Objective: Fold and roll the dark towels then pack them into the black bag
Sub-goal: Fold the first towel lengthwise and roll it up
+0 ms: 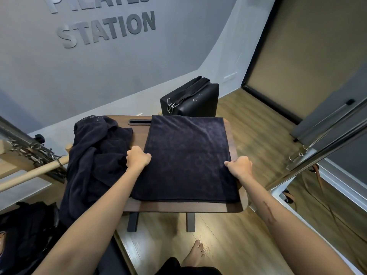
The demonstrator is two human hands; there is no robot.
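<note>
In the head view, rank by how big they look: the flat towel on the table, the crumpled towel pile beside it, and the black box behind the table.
1. Flat towel, gripped at its sides by the left hand and right hand.
2. Crumpled towel pile: close to the flat one, so this order is unsure.
3. Black box: smallest, though it is farther away.

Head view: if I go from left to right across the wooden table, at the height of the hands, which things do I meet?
Heap of unfolded dark towels → left hand → flat folded dark towel → right hand.
</note>
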